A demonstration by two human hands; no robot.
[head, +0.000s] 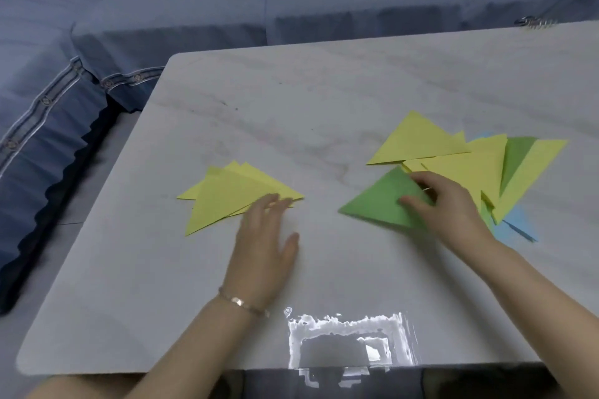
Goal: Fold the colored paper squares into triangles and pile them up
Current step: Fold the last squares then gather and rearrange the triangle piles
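The right hand (pixel 444 204) pinches the green triangle (pixel 379 204); the left hand (pixel 265 236), flat and empty, touches the yellow pile (pixel 233 194). Dragging the green one could scatter the loose heap (pixel 479 168) beside it.

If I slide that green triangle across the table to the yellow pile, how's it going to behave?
The green triangle looks thin and light, so it will probably glide easily on the smooth table. Being folded paper, it may flex or open if lifted by one corner. The right hand resting on it should steady it.
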